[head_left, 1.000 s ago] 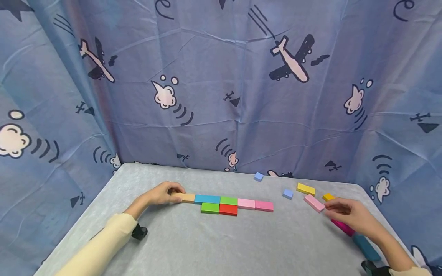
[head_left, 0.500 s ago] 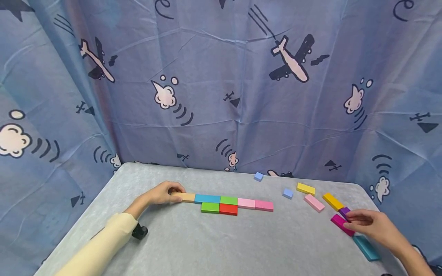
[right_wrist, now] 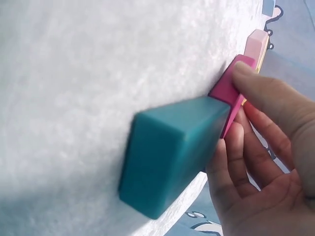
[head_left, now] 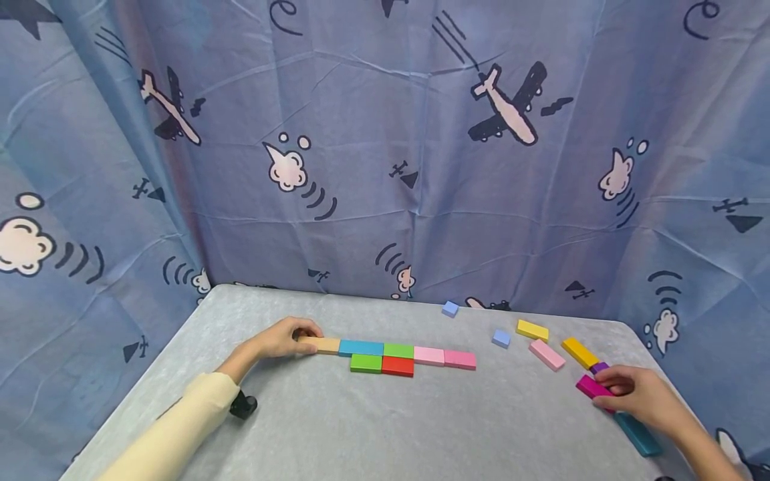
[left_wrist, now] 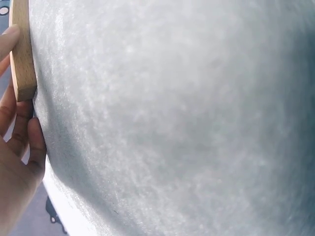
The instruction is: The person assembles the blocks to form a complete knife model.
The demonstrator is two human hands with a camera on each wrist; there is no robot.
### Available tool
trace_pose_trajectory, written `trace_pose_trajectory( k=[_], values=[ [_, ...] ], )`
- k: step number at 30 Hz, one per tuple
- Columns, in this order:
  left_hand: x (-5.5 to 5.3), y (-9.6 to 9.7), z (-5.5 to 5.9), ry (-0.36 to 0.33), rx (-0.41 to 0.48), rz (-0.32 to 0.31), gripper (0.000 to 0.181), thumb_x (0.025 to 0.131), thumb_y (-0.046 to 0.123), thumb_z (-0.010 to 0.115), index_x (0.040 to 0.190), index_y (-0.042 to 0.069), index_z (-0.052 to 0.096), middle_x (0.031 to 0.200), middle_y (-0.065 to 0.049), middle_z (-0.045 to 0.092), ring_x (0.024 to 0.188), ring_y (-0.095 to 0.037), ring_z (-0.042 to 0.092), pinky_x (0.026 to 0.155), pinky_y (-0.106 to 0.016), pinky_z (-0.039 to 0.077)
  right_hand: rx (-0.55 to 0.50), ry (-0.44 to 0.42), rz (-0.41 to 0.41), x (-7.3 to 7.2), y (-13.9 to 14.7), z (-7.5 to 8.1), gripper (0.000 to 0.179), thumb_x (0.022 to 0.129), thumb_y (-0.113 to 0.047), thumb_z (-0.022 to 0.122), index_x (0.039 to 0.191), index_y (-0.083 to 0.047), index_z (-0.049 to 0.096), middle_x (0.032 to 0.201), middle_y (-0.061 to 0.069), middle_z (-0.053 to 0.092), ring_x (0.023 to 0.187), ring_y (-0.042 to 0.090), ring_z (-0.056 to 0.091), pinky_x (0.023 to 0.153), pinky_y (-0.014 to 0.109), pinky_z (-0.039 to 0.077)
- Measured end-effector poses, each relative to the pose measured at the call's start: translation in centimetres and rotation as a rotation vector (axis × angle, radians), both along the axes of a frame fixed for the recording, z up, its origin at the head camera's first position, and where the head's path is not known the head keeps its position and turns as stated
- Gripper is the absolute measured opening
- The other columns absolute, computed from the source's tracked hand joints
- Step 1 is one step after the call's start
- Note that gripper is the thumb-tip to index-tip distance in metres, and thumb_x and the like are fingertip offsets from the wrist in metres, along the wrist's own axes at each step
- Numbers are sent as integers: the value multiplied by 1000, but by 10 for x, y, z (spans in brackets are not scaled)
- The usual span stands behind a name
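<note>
On the pale grey table [head_left: 421,427], places are given from the red block [head_left: 398,367], as seen in the head view. The wooden block [head_left: 327,345], left of the red block and slightly farther back, is gripped by the left hand [head_left: 285,336]; in the left wrist view the thumb lies on one face, the other fingers beyond it. The magenta block [head_left: 593,387], well to the right of the red block and slightly nearer the viewer, is pinched by the right hand [head_left: 640,397], its thumb on one side and its fingers on the other.

Touching the red block are the front green block [head_left: 365,363], at its left end, and the rear green block [head_left: 399,350], along its back. Behind and left of it is the blue block [head_left: 361,347]; behind and right, the light pink block [head_left: 429,355], then the deep pink block [head_left: 460,359]. Farther right and back are two pale blue blocks [head_left: 501,339] and the yellow block [head_left: 532,329]. Well to its right are the loose pink block [head_left: 547,354], the amber block [head_left: 580,352], the purple block [head_left: 598,367], partly hidden, and, nearest the viewer, the teal block [head_left: 637,435]. A printed blue cloth [head_left: 361,200] hangs behind.
</note>
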State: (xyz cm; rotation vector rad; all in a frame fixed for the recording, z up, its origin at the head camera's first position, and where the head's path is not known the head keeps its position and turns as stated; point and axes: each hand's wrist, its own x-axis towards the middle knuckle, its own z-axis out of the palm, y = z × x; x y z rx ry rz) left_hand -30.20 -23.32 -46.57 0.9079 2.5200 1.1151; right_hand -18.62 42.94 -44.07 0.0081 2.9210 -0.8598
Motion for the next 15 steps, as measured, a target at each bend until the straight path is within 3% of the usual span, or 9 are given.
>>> trace_pose_trajectory(
  k=[8,15],
  values=[
    [1,1,-1,2,5,-11,21,94,12,76,114,7,72,105,1,69,92,-18,60,83,-35,47,-38,-7,18,-2,0,3,42,77,-11,90,109,8,70,98,13,68,83,26,62,68,30,57],
    [2,0,0,6,2,-3,21,94,12,76,114,7,72,104,2,68,92,-17,60,83,-35,47,-25,48,65,-4,-17,11,42,80,-15,88,113,5,71,100,13,68,85,26,63,68,31,57]
  ],
)
